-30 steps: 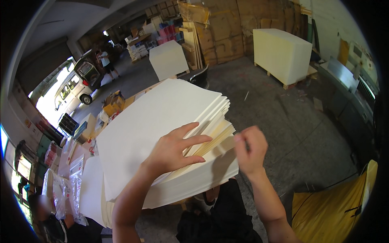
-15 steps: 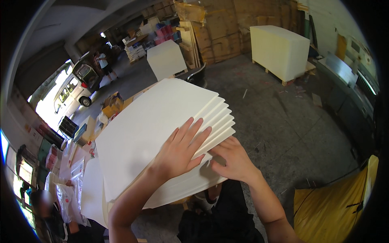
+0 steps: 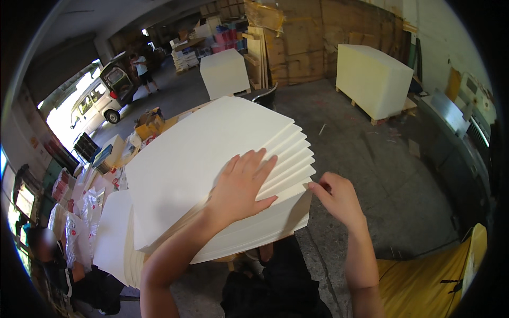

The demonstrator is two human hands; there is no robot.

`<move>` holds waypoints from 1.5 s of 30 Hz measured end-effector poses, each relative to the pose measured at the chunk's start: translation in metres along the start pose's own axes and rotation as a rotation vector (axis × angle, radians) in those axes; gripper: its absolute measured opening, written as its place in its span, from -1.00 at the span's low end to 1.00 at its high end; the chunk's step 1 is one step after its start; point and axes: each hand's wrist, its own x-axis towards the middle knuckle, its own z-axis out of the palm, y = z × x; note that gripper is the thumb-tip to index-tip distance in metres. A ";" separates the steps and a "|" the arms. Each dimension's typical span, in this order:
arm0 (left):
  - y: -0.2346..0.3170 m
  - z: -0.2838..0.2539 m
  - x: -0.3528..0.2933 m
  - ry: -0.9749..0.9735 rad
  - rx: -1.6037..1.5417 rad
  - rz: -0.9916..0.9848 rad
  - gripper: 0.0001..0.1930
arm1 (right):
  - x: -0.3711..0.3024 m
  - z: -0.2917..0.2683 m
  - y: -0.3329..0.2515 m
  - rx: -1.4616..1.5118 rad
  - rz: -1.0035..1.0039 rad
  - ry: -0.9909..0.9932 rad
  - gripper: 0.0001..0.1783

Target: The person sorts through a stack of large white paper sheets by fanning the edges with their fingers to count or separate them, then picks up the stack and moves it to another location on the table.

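A thick stack of large white sheets (image 3: pixel 196 143) lies in front of me, its right edge fanned into several stepped layers. My left hand (image 3: pixel 238 183) rests flat on top near that fanned edge, fingers spread and thumb pointing right. At the right corner of the fan, my right hand (image 3: pixel 338 197) has its fingers curled and its thumb at the tip of a sheet's corner; the fingertips behind are partly hidden. Under the fan, more white sheets (image 3: pixel 254 233) form a lower pile. Another white pile (image 3: pixel 114 233) sits at the left.
Plastic-wrapped packs (image 3: pixel 79 228) and a cardboard box (image 3: pixel 149 124) lie left of the stack. Two pale block-shaped stacks (image 3: pixel 225 74) stand on pallets farther back. A yellow sheet (image 3: pixel 424 281) is at the lower right. One person (image 3: pixel 140 69) stands near a van (image 3: pixel 95 103); another sits at lower left.
My right hand has moved right, from beneath the fanned edge out to its corner. The fan shows more layers. My left hand stays on top, and the view has shifted slightly.
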 end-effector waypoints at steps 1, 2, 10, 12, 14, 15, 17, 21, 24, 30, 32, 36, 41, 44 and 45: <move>0.000 -0.003 0.000 -0.012 -0.011 -0.035 -0.11 | 0.005 -0.006 -0.003 -0.111 -0.020 -0.127 -0.64; -0.001 -0.006 -0.001 -0.024 -0.020 -0.071 -0.09 | 0.009 -0.009 -0.007 -0.090 -0.054 -0.107 -0.63; -0.019 -0.021 0.008 -0.099 -0.178 -0.099 -0.14 | 0.025 0.013 -0.031 -0.134 -0.068 0.065 -0.54; -0.019 -0.023 0.006 -0.135 -0.151 -0.074 -0.19 | 0.022 0.009 -0.024 -0.294 -0.004 0.050 -0.50; -0.019 -0.023 0.007 -0.118 -0.069 -0.014 -0.24 | 0.021 0.003 -0.022 -0.286 0.077 -0.069 -0.47; -0.019 -0.022 0.008 -0.108 -0.032 0.020 -0.26 | 0.023 0.004 -0.020 -0.289 0.077 -0.105 -0.46; -0.018 -0.023 0.008 -0.123 -0.013 0.006 -0.30 | 0.026 0.006 -0.018 -0.300 -0.013 -0.070 -0.48; -0.013 -0.032 0.012 -0.196 -0.138 -0.023 -0.35 | 0.033 0.018 -0.036 -0.032 -0.138 0.172 -0.52; -0.008 -0.037 0.014 -0.194 -0.225 -0.044 -0.42 | 0.042 0.037 -0.021 0.777 0.180 0.095 -0.51; -0.010 -0.032 0.011 -0.180 -0.303 -0.063 -0.54 | 0.041 0.044 -0.020 0.837 0.151 0.076 -0.57; -0.012 -0.026 0.007 -0.123 -0.266 -0.023 -0.56 | 0.041 0.040 -0.020 1.151 0.343 -0.034 -0.57; -0.012 -0.028 0.007 -0.125 -0.221 -0.051 -0.59 | 0.044 0.040 -0.017 1.385 0.361 -0.064 -0.61; -0.007 -0.030 0.003 -0.121 -0.190 -0.044 -0.39 | 0.046 0.038 -0.019 1.408 0.370 -0.063 -0.59; -0.012 -0.027 0.003 -0.117 -0.186 -0.022 -0.32 | 0.046 0.038 -0.019 1.385 0.370 -0.075 -0.59; -0.013 -0.027 0.003 -0.120 -0.193 -0.017 -0.31 | 0.046 0.037 -0.019 1.376 0.370 -0.080 -0.59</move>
